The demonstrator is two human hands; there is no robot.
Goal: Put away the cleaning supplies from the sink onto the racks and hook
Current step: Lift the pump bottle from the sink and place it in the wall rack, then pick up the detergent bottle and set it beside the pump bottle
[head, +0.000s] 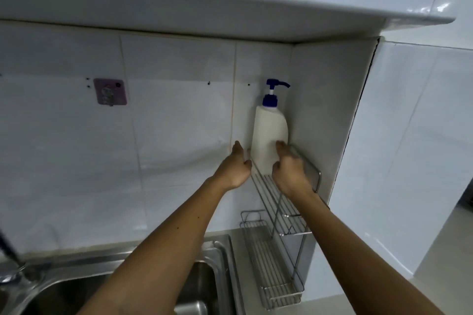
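Both hands (pixel 263 163) flank upright bottle (pixel 270 135) on rack (pixel 286 210).

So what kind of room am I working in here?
Most likely a home kitchen sink corner: a stainless steel sink with a faucet, white wall tiles, and wire racks holding a pump soap bottle.
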